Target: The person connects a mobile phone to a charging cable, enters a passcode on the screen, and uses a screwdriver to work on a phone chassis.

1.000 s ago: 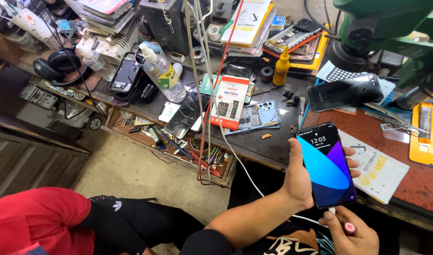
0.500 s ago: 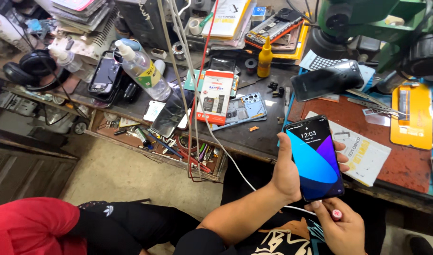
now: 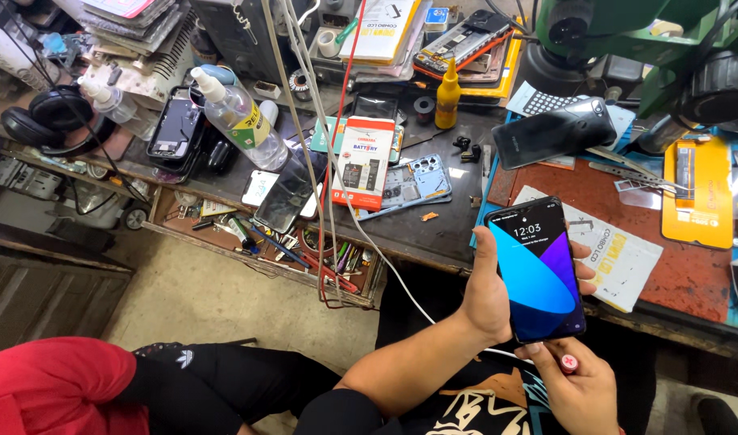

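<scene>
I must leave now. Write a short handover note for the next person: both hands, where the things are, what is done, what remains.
Left hand: holds the smartphone upright over the bench edge, screen lit.
Right hand: at the phone's bottom end, holding a small pink-tipped item; a white cable runs toward there.
Done: the phone is powered on.
Left: whether the cable is plugged in cannot be seen; check it.

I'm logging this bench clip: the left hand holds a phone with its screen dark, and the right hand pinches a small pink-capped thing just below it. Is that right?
Not quite. In the head view the phone in the left hand has its screen lit, showing blue and purple wallpaper, not dark. The right hand does pinch a small pink-capped thing just below it.
</scene>
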